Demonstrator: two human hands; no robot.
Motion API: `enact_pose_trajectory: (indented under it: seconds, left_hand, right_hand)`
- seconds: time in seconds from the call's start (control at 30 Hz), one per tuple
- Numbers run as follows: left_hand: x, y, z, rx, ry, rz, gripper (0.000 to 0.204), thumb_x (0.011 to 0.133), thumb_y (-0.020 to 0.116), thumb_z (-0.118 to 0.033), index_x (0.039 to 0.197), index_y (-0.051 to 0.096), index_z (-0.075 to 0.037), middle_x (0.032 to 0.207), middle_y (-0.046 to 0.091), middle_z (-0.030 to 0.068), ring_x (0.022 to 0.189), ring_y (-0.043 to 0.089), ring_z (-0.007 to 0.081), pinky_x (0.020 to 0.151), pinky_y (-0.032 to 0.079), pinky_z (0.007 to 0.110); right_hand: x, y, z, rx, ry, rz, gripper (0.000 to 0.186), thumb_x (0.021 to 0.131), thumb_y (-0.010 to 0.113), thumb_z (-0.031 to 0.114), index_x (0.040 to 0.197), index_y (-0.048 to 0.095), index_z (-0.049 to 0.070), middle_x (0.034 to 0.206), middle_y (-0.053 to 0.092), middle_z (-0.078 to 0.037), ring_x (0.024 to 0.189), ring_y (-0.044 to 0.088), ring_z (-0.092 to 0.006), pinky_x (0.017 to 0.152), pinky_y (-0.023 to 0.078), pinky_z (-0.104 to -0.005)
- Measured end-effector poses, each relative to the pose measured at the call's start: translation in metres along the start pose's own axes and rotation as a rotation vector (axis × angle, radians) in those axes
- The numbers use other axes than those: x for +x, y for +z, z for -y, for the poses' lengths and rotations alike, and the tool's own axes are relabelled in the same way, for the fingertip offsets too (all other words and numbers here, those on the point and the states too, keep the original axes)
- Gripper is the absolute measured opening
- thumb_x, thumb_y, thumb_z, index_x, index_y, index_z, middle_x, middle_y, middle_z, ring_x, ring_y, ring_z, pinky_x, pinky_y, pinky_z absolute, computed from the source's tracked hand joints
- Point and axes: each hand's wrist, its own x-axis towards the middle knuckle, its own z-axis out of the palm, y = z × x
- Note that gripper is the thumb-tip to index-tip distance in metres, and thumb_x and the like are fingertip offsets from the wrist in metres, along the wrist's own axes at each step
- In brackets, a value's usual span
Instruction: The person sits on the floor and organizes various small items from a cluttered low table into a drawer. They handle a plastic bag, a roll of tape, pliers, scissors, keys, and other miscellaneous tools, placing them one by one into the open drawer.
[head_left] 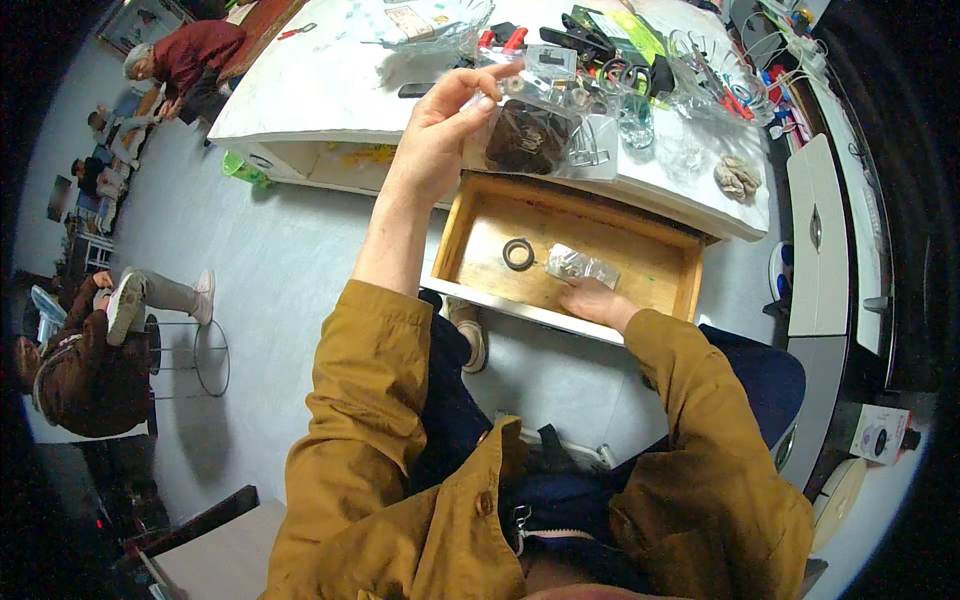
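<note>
My left hand (455, 115) is raised over the front edge of the white table. Its thumb and fingers pinch the edge of a clear plastic bag (527, 138) with something dark inside. Below it, a wooden drawer (490, 200) is pulled out. My right hand (597, 302) reaches in over the drawer's front, its fingers closed on the near side of a small clear plastic packet (582, 265). What the packet contains is too small to make out. Left of the packet, a roll of black tape (518, 254) lies on the drawer bottom.
The white table (300, 90) carries scissors (625, 75), a clear glass (636, 120), bagged tools (715, 85) and a crumpled beige glove (738, 176). A grey cabinet (818, 240) stands to the right. At the left, a person (95, 350) sits on a stool, with others farther back.
</note>
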Motion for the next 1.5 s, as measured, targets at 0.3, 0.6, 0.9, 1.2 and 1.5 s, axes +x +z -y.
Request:
enact_pose_trajectory:
  seconds: [0.3,0.6,0.9,1.2,1.5]
  left_hand:
    - [0.0,0.007,-0.002,0.082,0.001,0.013,0.004,0.09,0.06,-0.015,0.091,0.063,-0.012,0.137,0.054,0.0057,0.083,0.052,0.003,0.075,0.042,0.02]
    - [-0.002,0.021,0.001,0.124,0.017,0.115,0.008,0.089,0.063,-0.02,0.091,0.061,-0.013,0.137,0.054,0.0089,0.103,0.051,0.0099,0.09,0.039,0.027]
    - [-0.006,0.044,0.0,0.143,-0.021,0.136,0.008,0.086,0.064,-0.018,0.091,0.064,-0.012,0.134,0.055,0.0095,0.126,0.046,0.0199,0.105,0.032,0.035]
    - [-0.006,0.041,0.0,0.128,-0.016,0.188,0.009,0.086,0.065,-0.019,0.091,0.063,-0.011,0.136,0.053,0.0094,0.128,0.043,0.0185,0.105,0.032,0.035]
    - [-0.008,0.045,-0.008,0.164,-0.004,0.199,0.008,0.086,0.064,-0.018,0.089,0.063,-0.011,0.135,0.054,0.0094,0.13,0.042,0.0192,0.106,0.031,0.036]
  right_hand:
    - [-0.02,-0.13,0.045,0.164,0.161,-0.054,0.021,0.079,0.066,0.009,0.1,0.064,0.005,0.086,0.066,-0.018,0.081,0.065,-0.0362,0.074,0.05,-0.0443]
    - [-0.059,-0.366,0.129,0.674,0.089,-0.718,0.017,0.088,0.068,0.011,0.1,0.069,0.0,0.081,0.067,0.0,0.076,0.061,-0.0108,0.071,0.049,-0.0265]
    - [-0.021,-0.39,0.133,0.623,0.055,-1.089,0.018,0.085,0.072,0.009,0.101,0.069,0.0,0.083,0.069,-0.002,0.072,0.059,-0.0049,0.063,0.046,-0.0194]
    - [-0.013,-0.386,0.122,0.629,0.116,-1.101,0.018,0.087,0.071,0.012,0.1,0.068,0.001,0.08,0.066,-0.001,0.066,0.055,-0.0051,0.057,0.044,-0.0202]
    - [-0.007,-0.391,0.124,0.598,0.106,-1.147,0.015,0.085,0.072,0.01,0.096,0.069,0.001,0.078,0.066,0.0,0.065,0.056,-0.0041,0.056,0.045,-0.0196]
